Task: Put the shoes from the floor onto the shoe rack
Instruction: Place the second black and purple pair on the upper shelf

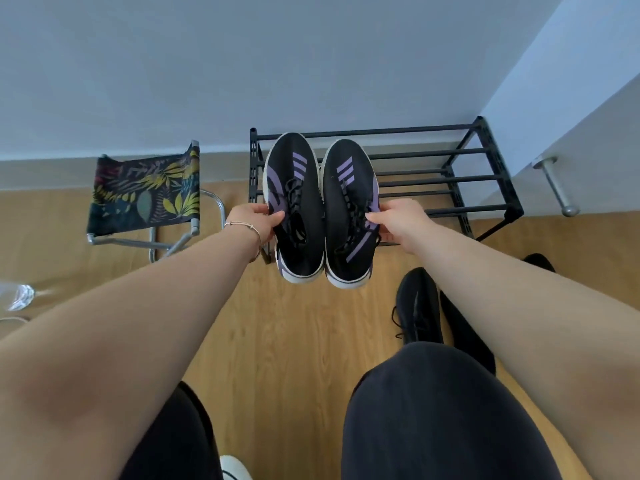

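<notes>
Two black sneakers with purple stripes and white soles hang side by side in the air, toes pointing at the wall. My left hand grips the left sneaker by its outer side. My right hand grips the right sneaker the same way. Their front halves are over the left part of the black metal shoe rack, whose bars are otherwise bare. On the wooden floor to the right lies an all-black sneaker, partly hidden by my right forearm.
A folding stool with a leaf-print fabric seat stands left of the rack. A white wall corner with a metal handle is on the right. My knees in black trousers fill the lower view. A white shoe tip shows at the bottom.
</notes>
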Motion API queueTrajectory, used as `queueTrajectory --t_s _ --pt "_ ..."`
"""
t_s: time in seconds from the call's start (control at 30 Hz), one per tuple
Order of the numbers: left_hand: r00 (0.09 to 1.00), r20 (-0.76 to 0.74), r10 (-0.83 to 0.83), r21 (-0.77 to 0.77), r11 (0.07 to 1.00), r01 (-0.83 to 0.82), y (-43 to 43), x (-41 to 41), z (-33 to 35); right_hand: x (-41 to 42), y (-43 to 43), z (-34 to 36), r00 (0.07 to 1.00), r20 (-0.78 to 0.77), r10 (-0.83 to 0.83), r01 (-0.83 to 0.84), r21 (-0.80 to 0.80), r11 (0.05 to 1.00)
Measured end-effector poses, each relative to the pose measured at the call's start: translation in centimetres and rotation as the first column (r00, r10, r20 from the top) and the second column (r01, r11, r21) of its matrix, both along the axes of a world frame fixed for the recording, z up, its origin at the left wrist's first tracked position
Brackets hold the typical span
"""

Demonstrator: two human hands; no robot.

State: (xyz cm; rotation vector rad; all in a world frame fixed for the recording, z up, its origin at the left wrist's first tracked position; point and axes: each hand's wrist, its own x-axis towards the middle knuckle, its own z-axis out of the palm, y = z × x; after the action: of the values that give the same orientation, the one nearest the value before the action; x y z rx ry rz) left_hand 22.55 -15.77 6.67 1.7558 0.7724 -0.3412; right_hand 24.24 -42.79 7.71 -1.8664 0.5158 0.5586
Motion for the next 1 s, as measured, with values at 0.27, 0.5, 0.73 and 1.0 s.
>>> queueTrajectory --t_s 0.27,0.5,0.73,1.0 --pt "1.000 -0.005 -0.010 0.078 0.997 0.010 0.1 4.1 -2.6 3.4 0.8 -2.6 0.990 0.047 -0.132 0.135 -0.055 0.989" --pt "1.000 -0.002 0.012 0.103 0.995 -0.012 0.3 4.6 -3.7 3.6 0.7 -3.5 0.988 0.019 -0.156 0.156 -0.026 0.987" --pt "0.997 0.071 -0.023 0.224 0.975 0.006 -0.6 1.6 -3.1 2.7 -0.4 -1.9 0.999 0.033 -0.011 0.011 0.029 1.000" --pt "0.938 0.080 -0.338 0.358 0.888 0.289 -2.3 -6.8 -3.1 -3.7 -1.2 -1.1 0.823 0.217 0.525 -0.481 -0.226 0.847"
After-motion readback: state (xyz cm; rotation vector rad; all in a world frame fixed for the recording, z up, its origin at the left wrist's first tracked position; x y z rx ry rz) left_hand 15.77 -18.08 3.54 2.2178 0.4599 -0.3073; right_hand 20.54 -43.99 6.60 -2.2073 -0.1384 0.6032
